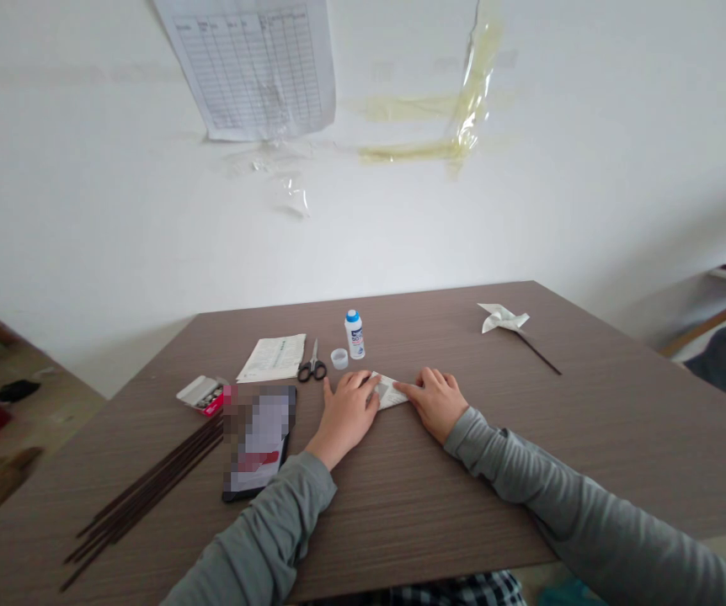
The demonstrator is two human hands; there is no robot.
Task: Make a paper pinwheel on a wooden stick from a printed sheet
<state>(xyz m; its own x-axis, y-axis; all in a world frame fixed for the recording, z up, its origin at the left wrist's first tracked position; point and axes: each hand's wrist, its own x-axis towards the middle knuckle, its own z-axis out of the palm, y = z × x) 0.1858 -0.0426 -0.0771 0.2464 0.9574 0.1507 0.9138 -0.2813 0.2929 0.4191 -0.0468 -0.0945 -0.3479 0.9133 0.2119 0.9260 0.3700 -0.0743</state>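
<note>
A small piece of printed paper, folded to a point at its right, lies on the table between my hands. My left hand holds down its left side with the fingertips, its thumb spread away to the left. From the other side, my right hand presses the paper's right end with the index finger, its other fingers bent. Just behind the paper stand a small white bottle with a blue cap and a clear plastic cup-like lid. Black-handled scissors lie beyond my left hand.
A stack of paper squares, a phone, an opened small box and several thin dark sticks lie on the left. A paper pinwheel on a stick rests at the back right. The wall borders the table's far edge.
</note>
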